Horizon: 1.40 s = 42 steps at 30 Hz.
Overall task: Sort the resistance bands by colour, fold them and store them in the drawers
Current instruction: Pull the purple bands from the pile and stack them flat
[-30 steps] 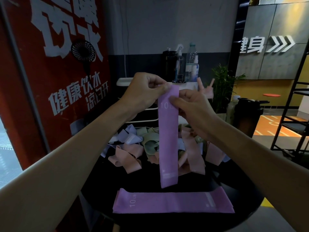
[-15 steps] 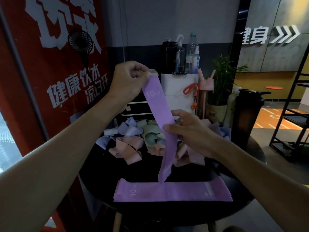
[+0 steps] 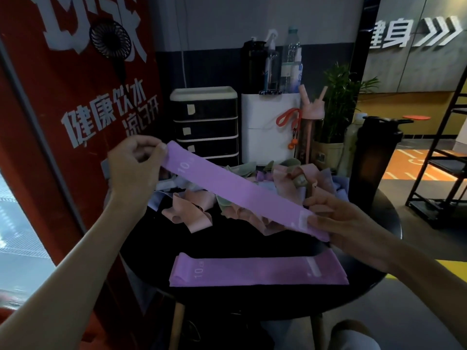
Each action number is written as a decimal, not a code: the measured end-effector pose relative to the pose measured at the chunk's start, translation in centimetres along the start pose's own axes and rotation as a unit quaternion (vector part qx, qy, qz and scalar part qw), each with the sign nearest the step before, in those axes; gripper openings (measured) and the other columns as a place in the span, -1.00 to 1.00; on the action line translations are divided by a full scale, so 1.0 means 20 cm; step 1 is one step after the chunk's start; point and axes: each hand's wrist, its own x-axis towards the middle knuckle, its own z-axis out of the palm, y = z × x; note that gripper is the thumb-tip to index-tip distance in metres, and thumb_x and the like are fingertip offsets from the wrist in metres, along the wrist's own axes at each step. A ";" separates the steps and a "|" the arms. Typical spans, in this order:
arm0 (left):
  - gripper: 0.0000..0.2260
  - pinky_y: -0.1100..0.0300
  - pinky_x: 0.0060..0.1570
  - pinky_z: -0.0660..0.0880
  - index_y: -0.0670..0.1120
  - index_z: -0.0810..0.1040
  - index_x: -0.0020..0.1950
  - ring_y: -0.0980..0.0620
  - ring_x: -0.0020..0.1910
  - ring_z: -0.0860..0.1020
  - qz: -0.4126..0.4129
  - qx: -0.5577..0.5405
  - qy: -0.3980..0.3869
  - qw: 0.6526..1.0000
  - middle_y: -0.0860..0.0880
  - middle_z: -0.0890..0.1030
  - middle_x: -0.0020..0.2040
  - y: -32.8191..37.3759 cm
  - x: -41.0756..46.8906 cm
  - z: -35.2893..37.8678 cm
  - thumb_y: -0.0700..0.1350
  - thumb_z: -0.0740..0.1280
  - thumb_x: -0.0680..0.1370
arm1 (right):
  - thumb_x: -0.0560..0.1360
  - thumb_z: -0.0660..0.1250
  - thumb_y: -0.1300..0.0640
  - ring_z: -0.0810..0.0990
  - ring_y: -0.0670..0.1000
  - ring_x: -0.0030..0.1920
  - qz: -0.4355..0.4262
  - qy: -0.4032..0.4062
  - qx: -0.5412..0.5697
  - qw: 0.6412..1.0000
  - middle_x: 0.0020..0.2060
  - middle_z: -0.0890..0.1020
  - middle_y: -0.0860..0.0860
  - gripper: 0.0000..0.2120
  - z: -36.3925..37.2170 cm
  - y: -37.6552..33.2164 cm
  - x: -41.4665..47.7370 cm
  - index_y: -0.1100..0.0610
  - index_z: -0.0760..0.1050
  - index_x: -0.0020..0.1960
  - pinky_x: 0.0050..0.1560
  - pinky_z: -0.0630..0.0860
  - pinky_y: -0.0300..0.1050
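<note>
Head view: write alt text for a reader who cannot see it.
Both hands hold a purple band out above a round black table: left hand pinches one end, right hand the other. A second purple band lies flat near the table's front edge, before a heap of pink, green and lilac bands.

A purple band (image 3: 242, 195) slants taut across mid-frame; a second band (image 3: 257, 270) lies flat below. Mixed pastel bands (image 3: 187, 215) heap behind, before black drawers (image 3: 206, 130).

The held purple band (image 3: 242, 195) and the flat purple band (image 3: 257, 271) are seen as smooth, matt stretch fabric, the table top (image 3: 227, 242) as dark and faintly glossy, its leg (image 3: 177, 322) as pale wood, the drawers (image 3: 206, 130) as plastic
</note>
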 end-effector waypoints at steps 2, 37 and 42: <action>-0.96 0.34 -0.26 0.52 -0.14 0.61 0.00 0.24 -0.31 0.58 -0.003 0.008 0.011 1.000 0.05 0.62 -0.24 -0.05 -0.10 -0.03 -0.22 0.40 0.57 | 0.30 0.59 0.10 0.60 0.25 0.15 0.013 0.031 -0.017 0.999 0.15 0.58 0.32 -0.35 -0.01 0.01 -0.03 0.23 0.44 0.30 0.16 0.58 0.14; -0.81 0.28 -0.18 0.48 -0.01 0.61 -0.12 0.02 -0.27 0.60 0.021 0.158 -0.097 0.982 0.03 0.61 -0.25 -0.38 -0.74 -0.20 -0.32 0.41 0.49 | 0.44 0.45 0.28 0.45 -0.11 -0.47 -0.102 0.212 -0.436 0.869 -0.52 0.48 -0.02 -0.81 -0.04 0.29 -0.14 0.06 0.49 -0.09 -0.40 0.35 -0.35; -0.82 0.35 -0.18 0.45 -0.04 0.62 -0.13 0.03 -0.24 0.58 0.021 0.164 -0.100 0.981 0.02 0.61 -0.25 -0.39 -0.75 -0.20 -0.33 0.42 0.48 | 0.45 0.45 0.26 0.49 -0.12 -0.43 -0.090 0.203 -0.443 0.869 -0.49 0.52 0.01 -0.82 -0.05 0.29 -0.14 0.04 0.49 -0.08 -0.36 0.38 -0.36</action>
